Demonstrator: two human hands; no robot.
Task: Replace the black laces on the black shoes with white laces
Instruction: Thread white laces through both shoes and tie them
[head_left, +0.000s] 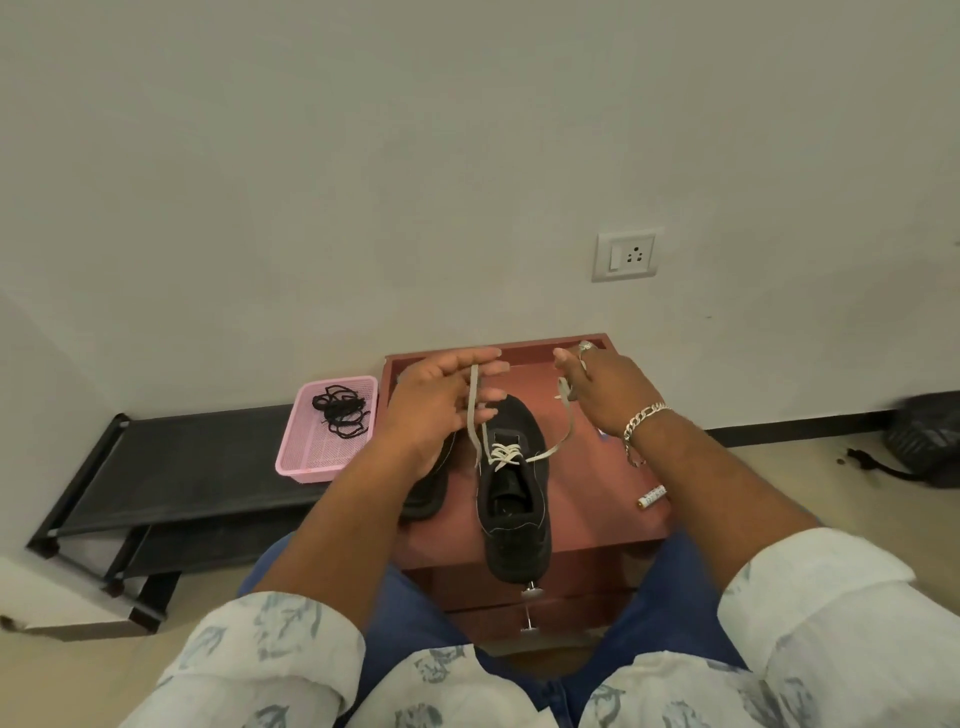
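Observation:
A black shoe (511, 514) lies on a reddish-brown drawer unit (587, 499), toe pointing away from me. A white lace (505, 453) crosses its lower eyelets. My left hand (436, 410) holds the lace's left end, pulled up and away. My right hand (602, 395) grips the right end, stretched out to the right. A second black shoe (428, 493) lies partly hidden under my left forearm. Black laces (340, 415) sit tangled in a pink basket (311, 457) to the left.
The pink basket rests on a low black shoe rack (171, 467) along the wall. A small battery (652, 496) lies on the drawer unit's right side. A wall socket (626, 255) is above. A black bag (924, 441) sits on the floor at far right.

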